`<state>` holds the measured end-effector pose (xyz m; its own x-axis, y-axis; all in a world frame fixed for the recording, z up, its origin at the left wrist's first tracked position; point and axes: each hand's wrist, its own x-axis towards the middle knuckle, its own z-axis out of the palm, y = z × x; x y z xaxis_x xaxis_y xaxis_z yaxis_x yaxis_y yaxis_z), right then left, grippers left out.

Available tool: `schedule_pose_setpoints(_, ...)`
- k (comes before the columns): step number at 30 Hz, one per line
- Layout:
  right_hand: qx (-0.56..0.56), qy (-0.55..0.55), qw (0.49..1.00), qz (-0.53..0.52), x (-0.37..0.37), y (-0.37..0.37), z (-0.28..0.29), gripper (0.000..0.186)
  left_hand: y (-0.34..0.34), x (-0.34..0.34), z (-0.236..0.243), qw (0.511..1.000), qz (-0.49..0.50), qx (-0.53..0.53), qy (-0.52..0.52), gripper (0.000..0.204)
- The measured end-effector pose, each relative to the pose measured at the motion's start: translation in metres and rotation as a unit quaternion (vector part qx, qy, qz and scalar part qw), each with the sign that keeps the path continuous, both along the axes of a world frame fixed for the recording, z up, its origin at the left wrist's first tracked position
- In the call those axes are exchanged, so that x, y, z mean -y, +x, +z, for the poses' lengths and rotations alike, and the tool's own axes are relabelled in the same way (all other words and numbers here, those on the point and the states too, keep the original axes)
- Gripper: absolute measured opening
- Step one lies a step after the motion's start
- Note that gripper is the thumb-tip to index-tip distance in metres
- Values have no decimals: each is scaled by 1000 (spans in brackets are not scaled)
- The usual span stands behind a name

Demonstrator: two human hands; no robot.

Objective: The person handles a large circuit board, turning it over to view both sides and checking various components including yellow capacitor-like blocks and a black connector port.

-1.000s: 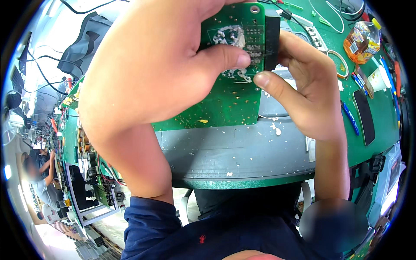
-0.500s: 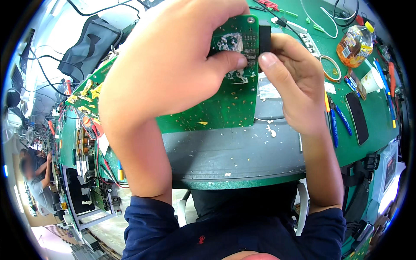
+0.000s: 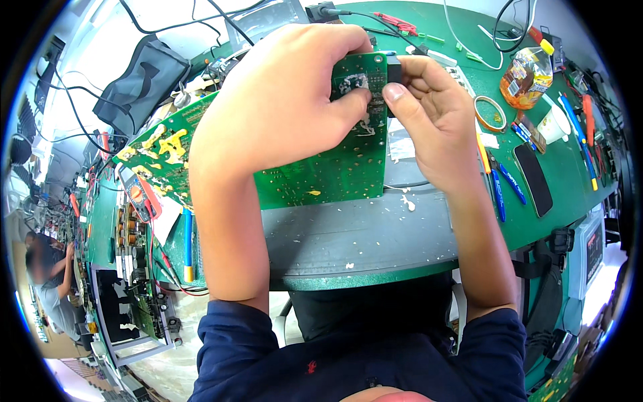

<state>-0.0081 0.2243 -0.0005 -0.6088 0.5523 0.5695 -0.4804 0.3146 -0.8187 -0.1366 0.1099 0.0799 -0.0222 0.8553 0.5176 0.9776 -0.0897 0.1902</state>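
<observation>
A large green circuit board [image 3: 328, 175] stands tilted up over the grey mat, its soldered side toward me. Yellow glue blobs cover its left end, and whitish residue marks its upper right part. My left hand [image 3: 281, 107] grips the board near its upper right, thumb pressed on the front face and fingers hidden behind. At the board's right edge my right hand [image 3: 435, 114] pinches a black block-shaped part [image 3: 394, 70] between thumb and fingers. Whether that part is fixed to the board cannot be made out.
The grey mat [image 3: 348, 241] has white crumbs on it. To the right lie blue-handled pliers [image 3: 497, 191], a phone [image 3: 533, 181], a tape roll [image 3: 490, 114], a white cup [image 3: 553, 126] and a bottle [image 3: 527, 77]. A multimeter [image 3: 137, 194] sits left. Another person [image 3: 53, 281] works far left.
The view has shifted, so the hands and board appear slightly lower and further from the camera. Both hands keep the same hold on the board and the black part.
</observation>
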Motion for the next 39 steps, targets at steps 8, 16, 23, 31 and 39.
schedule_pose_setpoints(8, 7, -7, 1000, 11, 0, 2, -1, 22, -5, 2, 2, 999, -30, 7, -23, 29)
schedule_pose_setpoints(16, 48, 9, 999, 0, -3, 8, -5, 26, -8, 0, 2, 998, -28, 6, -51, 24)
schedule_pose_setpoints(23, 29, 25, 999, 4, -4, 5, -11, 23, 10, 1, 15, 994, -34, 65, -76, 20)
schedule_pose_setpoints(31, 20, 55, 998, 1, -5, 5, -16, 22, 16, 5, 24, 995, -43, 55, -69, 19)
schedule_pose_setpoints(39, 13, 49, 999, -6, -2, 4, -18, 21, 20, 6, 23, 997, -16, 26, -74, 20)
